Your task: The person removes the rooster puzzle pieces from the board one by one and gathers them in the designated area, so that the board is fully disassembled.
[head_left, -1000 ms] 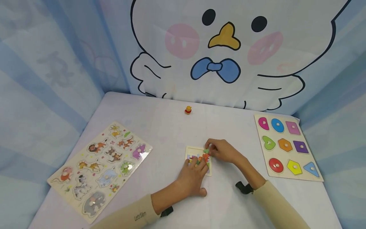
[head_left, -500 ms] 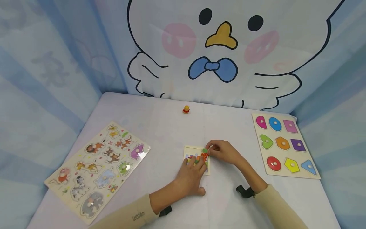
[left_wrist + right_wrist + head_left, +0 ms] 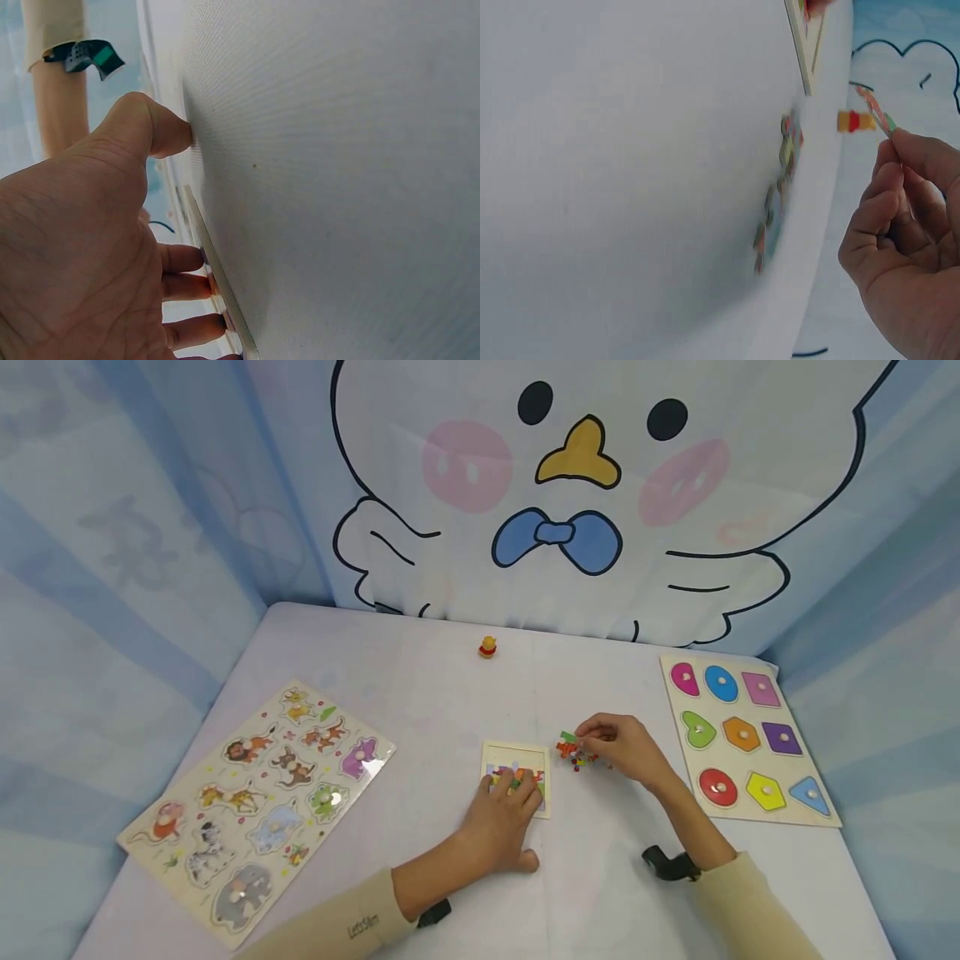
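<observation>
My left hand [image 3: 501, 827] rests its straightened fingertips on a small wooden jigsaw puzzle [image 3: 517, 750] in the middle of the table. Its fingers cover part of the colourful picture. The left wrist view catches the puzzle tray's edge [image 3: 219, 274] under those fingertips, with the thumb spread away from it. To the right, my right hand [image 3: 622, 747] pinches a thin green and orange jigsaw piece [image 3: 877, 109] between thumb and forefinger, above the table. Several loose jigsaw pieces [image 3: 778, 199] lie in a cluster below, partly hidden by that hand in the head view.
An animal peg puzzle [image 3: 258, 810] lies at an angle on the left. On the right is a board of coloured shapes [image 3: 750, 739] with knobs. A tiny yellow and red figure [image 3: 488, 647] stands near the back edge, before a printed curtain [image 3: 450, 560].
The right hand has lifted the green and orange jigsaw piece off the puzzle's upper right corner and carried it right, over the loose pieces. The left hand stays on the puzzle.
</observation>
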Demonstrator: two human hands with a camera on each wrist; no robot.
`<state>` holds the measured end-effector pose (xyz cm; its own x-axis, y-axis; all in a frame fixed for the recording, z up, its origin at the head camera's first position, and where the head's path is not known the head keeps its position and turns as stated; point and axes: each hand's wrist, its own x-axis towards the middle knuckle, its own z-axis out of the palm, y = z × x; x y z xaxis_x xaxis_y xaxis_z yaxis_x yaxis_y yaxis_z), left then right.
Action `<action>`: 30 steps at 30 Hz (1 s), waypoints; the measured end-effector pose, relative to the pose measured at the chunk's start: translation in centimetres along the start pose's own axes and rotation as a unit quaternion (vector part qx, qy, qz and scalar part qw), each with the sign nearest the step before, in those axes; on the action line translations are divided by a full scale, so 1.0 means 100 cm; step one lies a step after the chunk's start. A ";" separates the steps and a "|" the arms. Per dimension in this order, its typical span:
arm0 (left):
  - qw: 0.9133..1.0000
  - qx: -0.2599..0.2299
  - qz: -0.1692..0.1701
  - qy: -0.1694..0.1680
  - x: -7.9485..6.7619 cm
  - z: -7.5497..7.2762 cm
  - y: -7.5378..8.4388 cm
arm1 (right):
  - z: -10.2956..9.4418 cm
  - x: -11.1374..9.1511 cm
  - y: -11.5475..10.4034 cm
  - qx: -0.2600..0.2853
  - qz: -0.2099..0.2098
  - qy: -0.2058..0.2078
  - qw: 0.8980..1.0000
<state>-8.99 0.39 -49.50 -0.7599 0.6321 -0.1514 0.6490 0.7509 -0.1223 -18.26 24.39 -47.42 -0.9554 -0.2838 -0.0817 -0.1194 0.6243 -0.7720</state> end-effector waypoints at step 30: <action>1.000 0.006 0.000 0.016 -0.001 0.000 0.000 | -0.067 -0.016 0.079 -0.085 0.085 -0.054 0.991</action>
<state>-8.88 0.35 -49.52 -0.7607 0.6378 -0.1205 0.6490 0.7488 -0.1343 -19.47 34.71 -49.14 -0.9324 -0.2347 -0.2750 -0.0124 0.7809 -0.6245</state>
